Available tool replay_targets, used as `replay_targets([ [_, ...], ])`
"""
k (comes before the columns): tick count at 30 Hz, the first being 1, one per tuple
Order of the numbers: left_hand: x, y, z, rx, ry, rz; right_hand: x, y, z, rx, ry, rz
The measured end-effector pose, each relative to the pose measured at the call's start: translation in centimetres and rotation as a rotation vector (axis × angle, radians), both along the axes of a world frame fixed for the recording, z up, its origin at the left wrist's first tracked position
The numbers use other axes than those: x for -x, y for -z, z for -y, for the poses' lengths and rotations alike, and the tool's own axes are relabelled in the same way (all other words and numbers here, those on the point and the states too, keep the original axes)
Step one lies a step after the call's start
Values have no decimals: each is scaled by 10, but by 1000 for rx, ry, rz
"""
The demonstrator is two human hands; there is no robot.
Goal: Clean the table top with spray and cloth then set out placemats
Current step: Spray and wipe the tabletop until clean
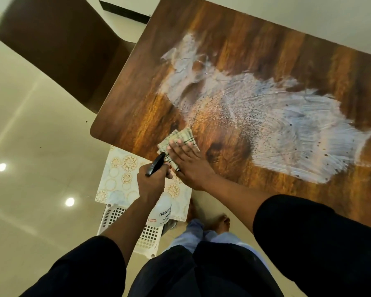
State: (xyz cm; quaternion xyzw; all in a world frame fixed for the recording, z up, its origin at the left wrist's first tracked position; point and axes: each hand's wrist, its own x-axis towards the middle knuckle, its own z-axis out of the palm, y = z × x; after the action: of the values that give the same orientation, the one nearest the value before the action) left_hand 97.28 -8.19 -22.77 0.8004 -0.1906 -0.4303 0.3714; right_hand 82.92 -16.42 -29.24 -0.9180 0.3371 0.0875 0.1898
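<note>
Right hand (189,161) presses cloth (180,140) on table (234,39) (streaky); left hand (152,179) grips spray bottle (162,207).

Single view only: head-worn wide-angle camera, looking steeply down and forward from above person's own chest. Frame tilted, wooden table top (255,61) running diagonally from top centre to right edge. Close range: both forearms enter from bottom, left hand (152,179) and right hand (189,161) near frame centre. Tiled floor (30,146) fills left side; edges bend with lens distortion. No second view to overlap.
</note>
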Motion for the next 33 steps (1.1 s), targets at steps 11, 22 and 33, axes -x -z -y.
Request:
replay_targets([
  [11, -10, 3, 10, 14, 36, -165, 32, -11, 71, -102, 193, -52],
  [22, 5, -1, 22, 76, 171, -182, 53, -25, 48, -83, 467, -147],
  [33, 62, 3, 24, 65, 269, -240, 132, -8, -20, -48, 202, -55],
])
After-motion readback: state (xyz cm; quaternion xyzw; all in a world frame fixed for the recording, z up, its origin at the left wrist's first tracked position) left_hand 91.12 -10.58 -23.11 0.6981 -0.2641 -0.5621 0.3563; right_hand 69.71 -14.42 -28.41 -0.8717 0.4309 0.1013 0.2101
